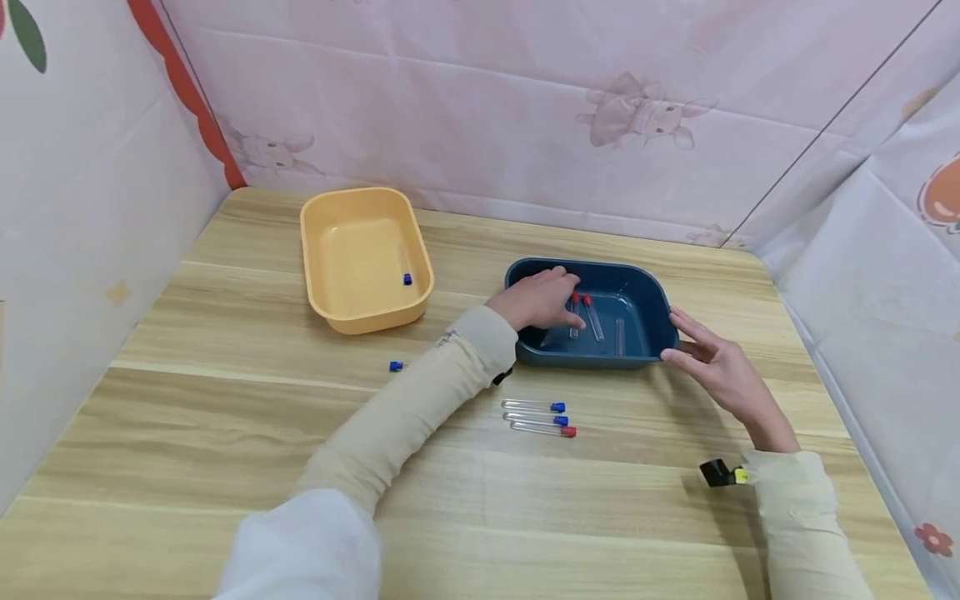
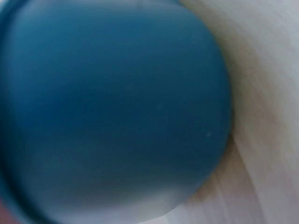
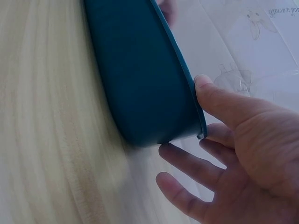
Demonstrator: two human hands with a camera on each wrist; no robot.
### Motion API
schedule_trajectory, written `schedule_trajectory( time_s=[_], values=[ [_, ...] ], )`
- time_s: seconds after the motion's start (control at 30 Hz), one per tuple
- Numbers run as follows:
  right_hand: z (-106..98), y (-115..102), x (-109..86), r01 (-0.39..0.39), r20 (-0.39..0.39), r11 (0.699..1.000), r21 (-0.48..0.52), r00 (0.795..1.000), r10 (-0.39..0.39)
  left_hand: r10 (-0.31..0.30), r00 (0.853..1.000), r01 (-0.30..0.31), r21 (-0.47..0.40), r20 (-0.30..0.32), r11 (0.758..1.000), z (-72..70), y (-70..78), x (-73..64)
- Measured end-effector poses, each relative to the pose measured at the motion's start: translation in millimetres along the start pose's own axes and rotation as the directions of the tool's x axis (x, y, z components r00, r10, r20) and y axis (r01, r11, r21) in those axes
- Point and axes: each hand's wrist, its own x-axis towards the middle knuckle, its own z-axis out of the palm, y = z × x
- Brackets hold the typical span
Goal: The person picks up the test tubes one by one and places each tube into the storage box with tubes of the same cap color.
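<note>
My left hand [image 1: 542, 297] reaches over the left side of a dark blue plastic basin [image 1: 652, 308], fingers spread and thumb inside it. Two red-capped test tubes [image 1: 594, 321] and a clear tube [image 1: 620, 337] lie inside the basin. One red-capped tube is partly behind my left thumb, but not visibly gripped. My right hand [image 1: 716, 367] holds the basin's right end. In the right wrist view, the thumb [image 3: 229, 102] is on the rim and other fingers are against the end wall. The basin's outer wall [image 2: 121, 102] fills most of the left wrist view.
A yellow basin [image 1: 367, 321] stands at the back left, with a blue-capped tube [image 1: 407, 279] inside. Two blue-capped tubes [image 1: 534, 417] and a red-capped tube [image 1: 542, 428] lie in front of the blue basin. A blue cap [image 1: 395, 366] shows beside my left sleeve.
</note>
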Motion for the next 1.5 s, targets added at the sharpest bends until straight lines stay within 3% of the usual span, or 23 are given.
schedule_trajectory(
  time_s=[0.3,0.57,0.93,1.5],
  values=[
    [0,-1,-2.9,-0.013,-0.002,1.000,0.002,1.000,0.013,0.066,0.994,-0.074,-0.099,-0.086,0.992,-12.3,-8.5,-18.3],
    [0,0,-5.5,-0.021,-0.003,1.000,0.003,1.000,0.021,0.129,0.982,-0.141,-0.077,-0.138,0.987,-20.3,-9.0,-43.7],
    [3,0,-6.3,-0.028,0.002,0.999,0.015,1.000,0.028,0.144,0.971,-0.167,-0.110,-0.192,0.980,-27.5,-7.7,-74.1],
    [5,0,-4.5,-0.036,0.005,0.999,0.002,0.999,0.036,0.203,0.952,-0.234,-0.118,-0.230,0.965,-26.6,-12.2,-117.9]
  ],
)
